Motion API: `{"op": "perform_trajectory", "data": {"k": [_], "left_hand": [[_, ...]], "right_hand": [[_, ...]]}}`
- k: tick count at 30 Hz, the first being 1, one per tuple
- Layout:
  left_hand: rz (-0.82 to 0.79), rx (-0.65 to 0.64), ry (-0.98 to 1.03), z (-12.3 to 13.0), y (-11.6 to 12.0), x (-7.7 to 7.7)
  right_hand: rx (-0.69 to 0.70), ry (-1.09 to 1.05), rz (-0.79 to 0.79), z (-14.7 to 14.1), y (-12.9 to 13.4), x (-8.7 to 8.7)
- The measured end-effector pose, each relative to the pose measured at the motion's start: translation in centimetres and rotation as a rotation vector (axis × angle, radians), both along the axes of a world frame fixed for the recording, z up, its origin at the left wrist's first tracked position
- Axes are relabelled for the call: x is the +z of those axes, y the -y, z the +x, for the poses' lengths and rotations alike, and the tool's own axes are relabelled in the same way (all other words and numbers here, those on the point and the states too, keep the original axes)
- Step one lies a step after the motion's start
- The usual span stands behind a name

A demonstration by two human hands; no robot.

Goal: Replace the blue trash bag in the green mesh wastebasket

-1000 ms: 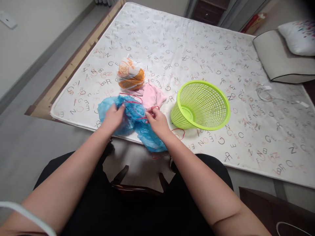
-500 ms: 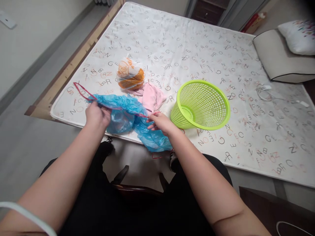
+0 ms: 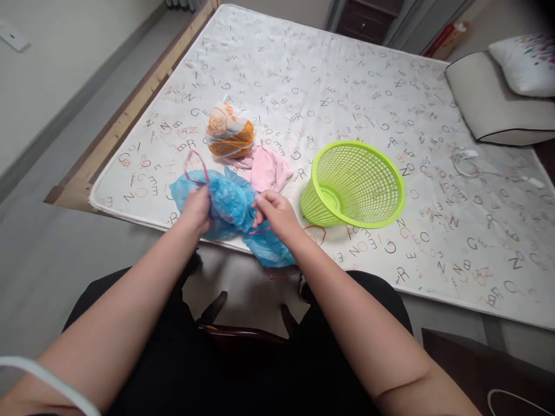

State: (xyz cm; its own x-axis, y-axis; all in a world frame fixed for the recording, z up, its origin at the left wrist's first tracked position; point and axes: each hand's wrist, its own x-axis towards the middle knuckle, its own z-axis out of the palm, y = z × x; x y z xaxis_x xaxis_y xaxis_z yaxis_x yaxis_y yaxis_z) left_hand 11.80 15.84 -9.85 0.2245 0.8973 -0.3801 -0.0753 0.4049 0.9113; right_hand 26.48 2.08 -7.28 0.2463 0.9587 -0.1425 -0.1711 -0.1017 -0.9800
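Note:
A thin blue plastic drawstring bag [image 3: 232, 202] lies bunched between my hands at the near edge of the mattress. My left hand [image 3: 197, 211] is closed around its left part, and a red drawstring loop [image 3: 196, 164] sticks up above that hand. With fingers pinched, my right hand [image 3: 275, 215] holds the bag's right side. More blue plastic hangs over the edge below the right hand, with some red string. Just beyond the bag lies a folded pink cloth [image 3: 269, 167]. A bright green mesh basket [image 3: 358, 182] stands, leaning, to the right of my right hand.
Behind the pink cloth sits a clear bag with orange and white contents [image 3: 230, 132]. The letter-printed mattress [image 3: 329, 75] spreads out ahead, with a wooden frame edge along its left. A grey cushion [image 3: 494, 98] and a white cable [image 3: 466, 162] lie to the right.
My left hand has moved right, toward my right hand, gathering the stretched blue bag into a bunch. The red loop has shifted right with it. The basket has not moved.

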Motion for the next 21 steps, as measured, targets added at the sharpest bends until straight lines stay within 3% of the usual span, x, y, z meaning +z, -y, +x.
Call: {"op": "perform_trajectory", "data": {"k": [3,5,9,14,17,19,21], "left_hand": [[0.074,-0.266,-0.095,0.7,1.9,-0.6],[0.130,-0.373,-0.150,0.8,2.3,-0.8],[0.181,-0.404,-0.255,0.3,1.7,-0.5],[-0.040,-0.490,-0.101,0.5,2.3,0.4],[-0.090,-0.601,-0.007,0.8,3.6,1.0],[-0.094,-0.679,0.022,1.0,4.4,1.4],[-0.087,-0.734,0.037,1.1,4.9,2.0]], "right_hand": [[0.143,0.249,0.140,-1.6,0.2,-0.1],[0.155,0.389,0.160,-2.1,0.1,-0.5],[0.030,0.496,0.028,-1.2,-0.4,-1.8],[-0.003,0.545,-0.125,0.2,-0.5,-1.8],[0.045,0.496,-0.216,0.0,-0.3,-1.6],[0.093,0.339,-0.265,-0.4,-0.3,-1.8],[0.010,0.122,-0.286,-0.9,-0.6,-2.3]]}}
